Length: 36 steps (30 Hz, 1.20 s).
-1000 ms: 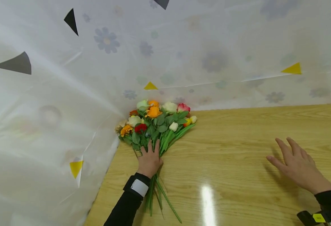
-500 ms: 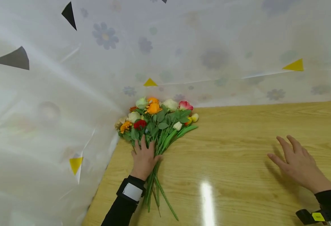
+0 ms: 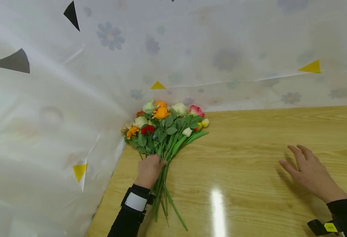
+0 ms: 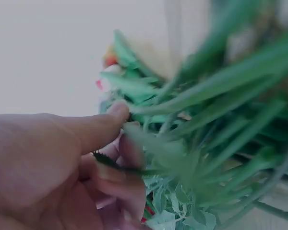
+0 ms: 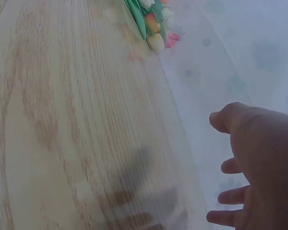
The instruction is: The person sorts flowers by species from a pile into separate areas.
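Note:
A bunch of mixed flowers (image 3: 172,131) lies at the table's left back corner, with orange, white, red and pink blooms and green leaves. Its long stems (image 3: 177,211) point toward the front edge. My left hand (image 3: 149,170) is at the stems just below the leaves, fingers curled. Up close in the left wrist view, thumb and forefinger pinch among the green stems (image 4: 230,88); exactly how many they hold is hidden. Well off to the right, my right hand (image 3: 313,175) hovers over the table with spread, relaxed fingers and holds nothing.
The wooden table (image 3: 235,148) meets a pale flower-printed sheet (image 3: 226,39) at the back and on the left. Yellow triangles (image 3: 311,66) and dark grey ones (image 3: 13,62) mark the sheet. Light glares on the tabletop near the front.
My left hand's fingers, spread out over the stems before, have curled in around them. That hand shifted slightly left earlier. The flowers and my right hand stay nearly in place.

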{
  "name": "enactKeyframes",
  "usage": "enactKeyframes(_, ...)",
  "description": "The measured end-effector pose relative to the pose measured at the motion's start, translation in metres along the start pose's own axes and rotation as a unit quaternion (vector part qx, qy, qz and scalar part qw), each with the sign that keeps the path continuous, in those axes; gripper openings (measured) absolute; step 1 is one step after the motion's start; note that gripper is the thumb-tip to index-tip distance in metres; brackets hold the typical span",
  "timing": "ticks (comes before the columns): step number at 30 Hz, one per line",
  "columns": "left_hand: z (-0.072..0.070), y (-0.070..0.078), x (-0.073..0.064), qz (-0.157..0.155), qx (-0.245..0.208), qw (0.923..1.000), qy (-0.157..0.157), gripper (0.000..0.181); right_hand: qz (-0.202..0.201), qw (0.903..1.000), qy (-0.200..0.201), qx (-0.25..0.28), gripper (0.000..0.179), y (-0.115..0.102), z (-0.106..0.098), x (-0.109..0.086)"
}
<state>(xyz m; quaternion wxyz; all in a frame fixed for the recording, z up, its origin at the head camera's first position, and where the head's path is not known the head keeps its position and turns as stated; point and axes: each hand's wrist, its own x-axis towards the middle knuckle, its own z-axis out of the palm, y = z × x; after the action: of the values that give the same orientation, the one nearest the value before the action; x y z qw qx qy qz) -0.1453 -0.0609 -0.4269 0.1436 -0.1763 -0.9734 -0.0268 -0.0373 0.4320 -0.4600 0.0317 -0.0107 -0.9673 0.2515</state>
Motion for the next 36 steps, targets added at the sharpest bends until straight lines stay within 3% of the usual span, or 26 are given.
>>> enactKeyframes(5,-0.008,-0.005,0.0,0.038,-0.085,0.9942,0.055,0.025,0.005,0.9999,-0.009,-0.001,0.073,0.002,0.0,-0.003)
enactKeyframes(10,-0.016,0.001,0.006,0.008,-0.155,0.9876,0.022,0.02,0.006,1.0,-0.004,-0.004,0.072,0.001,0.001,-0.004)
enactKeyframes(13,-0.023,0.007,0.011,-0.02,-0.227,0.9734,-0.019,0.02,0.007,0.9999,-0.009,0.003,0.072,0.0,0.002,-0.004)
enactKeyframes(15,-0.029,0.012,0.014,-0.04,-0.291,0.9548,-0.045,0.02,0.007,0.9998,-0.015,0.014,0.072,-0.003,0.003,-0.004)
enactKeyframes(18,-0.037,0.024,0.018,-0.053,-0.382,0.9203,-0.067,0.022,0.007,0.9988,-0.032,0.036,0.071,-0.011,0.002,-0.004)
enactKeyframes(23,-0.041,0.058,0.03,-0.042,-0.494,0.864,-0.089,0.022,-0.022,0.996,-0.033,0.081,0.06,-0.036,0.001,-0.002)
enactKeyframes(25,-0.037,0.077,0.033,-0.031,-0.546,0.83,-0.109,0.021,-0.041,0.9939,-0.026,0.099,0.052,-0.05,0.0,-0.001)
enactKeyframes(26,-0.035,0.087,0.035,-0.022,-0.572,0.8105,-0.122,0.022,-0.052,0.9918,-0.026,0.114,0.048,-0.058,0.0,0.0)
enactKeyframes(27,-0.034,0.098,0.036,-0.015,-0.602,0.7862,-0.14,0.021,-0.065,0.9884,-0.026,0.135,0.043,-0.066,0.0,0.0)
enactKeyframes(30,-0.029,0.131,0.038,0.014,-0.656,0.7291,-0.194,0.022,-0.106,0.97,-0.035,0.216,0.033,-0.089,-0.001,0.001)
enactKeyframes(31,-0.027,0.142,0.038,0.022,-0.664,0.7163,-0.212,0.022,-0.12,0.9616,-0.037,0.244,0.03,-0.095,-0.001,0.001)
enactKeyframes(32,-0.026,0.153,0.037,0.03,-0.667,0.7086,-0.229,0.022,-0.132,0.9537,-0.038,0.268,0.029,-0.101,-0.001,0.001)
enactKeyframes(33,-0.025,0.163,0.036,0.034,-0.664,0.706,-0.243,0.021,-0.139,0.9479,-0.039,0.284,0.027,-0.107,-0.002,0.001)
enactKeyframes(34,-0.023,0.173,0.035,0.041,-0.659,0.7071,-0.252,0.022,-0.139,0.9437,-0.04,0.297,0.026,-0.111,-0.003,0.001)
enactKeyframes(36,-0.02,0.189,0.033,0.048,-0.647,0.7146,-0.261,0.02,-0.129,0.9457,-0.027,0.297,0.022,-0.116,-0.004,0.0)
